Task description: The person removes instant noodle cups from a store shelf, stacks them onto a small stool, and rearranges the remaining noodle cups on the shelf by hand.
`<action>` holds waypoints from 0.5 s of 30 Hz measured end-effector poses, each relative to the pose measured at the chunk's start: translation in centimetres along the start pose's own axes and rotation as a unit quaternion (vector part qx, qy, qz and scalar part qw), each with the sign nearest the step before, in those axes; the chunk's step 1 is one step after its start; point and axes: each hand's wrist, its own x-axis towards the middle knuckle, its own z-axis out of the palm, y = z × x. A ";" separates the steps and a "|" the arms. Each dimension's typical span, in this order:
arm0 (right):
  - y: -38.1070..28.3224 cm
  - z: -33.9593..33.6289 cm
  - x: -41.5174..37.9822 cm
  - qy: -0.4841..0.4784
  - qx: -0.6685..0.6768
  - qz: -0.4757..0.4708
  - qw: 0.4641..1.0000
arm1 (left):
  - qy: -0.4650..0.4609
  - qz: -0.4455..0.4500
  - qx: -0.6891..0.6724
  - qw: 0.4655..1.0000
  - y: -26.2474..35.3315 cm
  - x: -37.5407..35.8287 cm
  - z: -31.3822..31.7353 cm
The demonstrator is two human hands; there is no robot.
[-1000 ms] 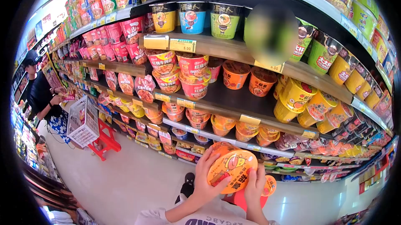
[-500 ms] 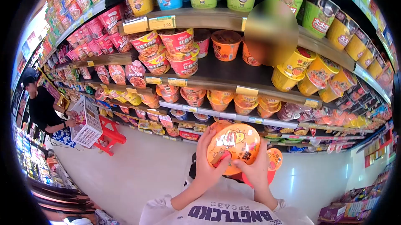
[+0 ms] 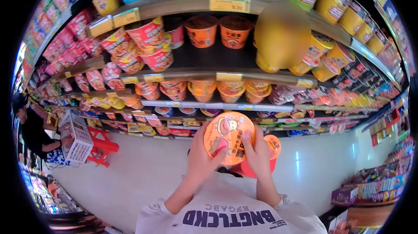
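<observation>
An orange noodle cup [image 3: 229, 138], its printed round lid facing up, is held in front of my chest. My left hand [image 3: 203, 153] wraps round its left side, with the thumb over the lid's lower edge. My right hand [image 3: 257, 149] grips the right side, its thumb also on the lid. Just right of my right hand, lower down, is another orange cup [image 3: 273, 146], near a red stool [image 3: 248, 168]. Two orange cups [image 3: 201, 31] stand on the shelf ahead.
Shelves [image 3: 191, 75] packed with noodle cups curve across the view. At the left a person in black [image 3: 32, 138] holds a white basket [image 3: 78, 140] by a red stool [image 3: 102, 147]. Boxes [image 3: 346, 195] stand at the lower right. A blurred patch covers part of the shelf.
The view has shifted, so the shelves sit higher and further left. The held cup's lid now faces the camera more squarely, and both hands still hold it.
</observation>
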 end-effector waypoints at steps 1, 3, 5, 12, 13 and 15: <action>1.1 -0.2 0.3 0.009 -0.005 0.011 1.000 | -0.014 -0.001 -0.005 1.000 -0.7 0.5 0.8; 3.6 -0.6 0.9 -0.061 -0.040 0.106 0.992 | -0.110 -0.061 0.091 0.988 -3.5 1.8 3.1; 8.7 -0.4 1.2 -0.114 -0.141 0.155 0.971 | -0.217 -0.080 -0.113 0.966 -11.2 2.8 7.1; 22.0 -0.2 -5.5 -0.156 0.055 0.364 0.916 | -0.433 -0.457 -0.182 0.756 -18.1 -1.1 14.4; 20.7 -0.8 -6.5 -0.125 0.120 0.424 0.889 | -0.460 -0.458 -0.181 0.739 -17.9 -1.3 15.2; 23.3 -1.3 -7.8 -0.100 0.144 0.431 0.885 | -0.489 -0.460 -0.181 0.719 -17.4 -1.1 16.9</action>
